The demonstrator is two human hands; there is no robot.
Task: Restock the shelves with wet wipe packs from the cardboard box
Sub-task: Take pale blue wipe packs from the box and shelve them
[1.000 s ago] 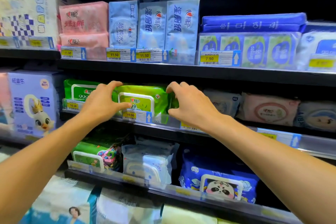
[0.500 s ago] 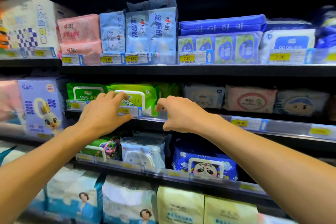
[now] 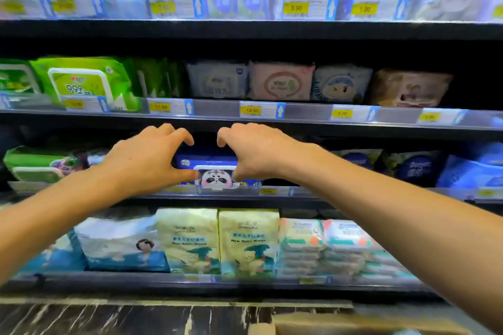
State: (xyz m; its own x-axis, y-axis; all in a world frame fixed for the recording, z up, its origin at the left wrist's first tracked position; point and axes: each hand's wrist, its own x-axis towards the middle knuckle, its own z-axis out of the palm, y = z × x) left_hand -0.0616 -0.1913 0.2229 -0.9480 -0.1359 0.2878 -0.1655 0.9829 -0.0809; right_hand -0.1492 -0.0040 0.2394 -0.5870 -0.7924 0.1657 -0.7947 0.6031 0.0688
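Two empty hands, the left hand (image 3: 147,160) and right hand (image 3: 255,155), curve before a panda-print pack (image 3: 216,178)

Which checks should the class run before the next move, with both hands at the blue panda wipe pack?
1. Left hand carries nothing: ok.
2. Right hand carries nothing: ok.
3. Both hands flank the panda pack: ok.
4. Fingertips touching that pack: cannot tell.
5. Cardboard box in view, bottom right: ok.
6. Packs left in the box: cannot tell.
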